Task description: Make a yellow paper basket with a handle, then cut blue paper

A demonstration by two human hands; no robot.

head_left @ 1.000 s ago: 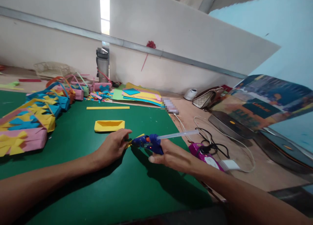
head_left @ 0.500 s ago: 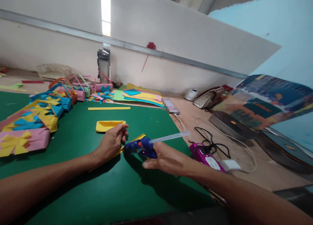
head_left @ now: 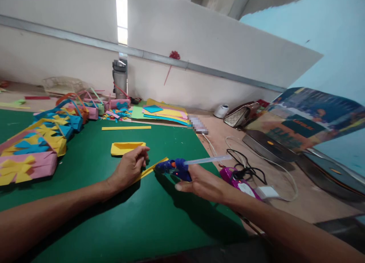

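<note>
My right hand (head_left: 203,182) grips a blue hot glue gun (head_left: 180,172) with a small red light on it. A long translucent glue stick (head_left: 207,160) sticks out of its back. The nozzle points left, at a yellow paper strip (head_left: 148,172) slanting across the green mat; I cannot tell if it touches. My left hand (head_left: 127,168) is closed at the strip's near part, its fingers curled and hiding where they hold it. Just behind that hand lies a folded yellow paper box (head_left: 116,150), open on top. Another yellow strip (head_left: 126,128) lies flat farther back.
Paper baskets with bows (head_left: 28,168) line the left side of the green mat (head_left: 114,225). Coloured sheets (head_left: 167,112), paper scraps and a bottle (head_left: 120,80) stand at the back. On the right are a phone (head_left: 198,125), a purple power strip (head_left: 238,182) and tangled cables.
My right hand has moved the glue gun to the right, along the strip and away from my left hand. The left hand has stayed nearly in place. The view has shifted slightly.
</note>
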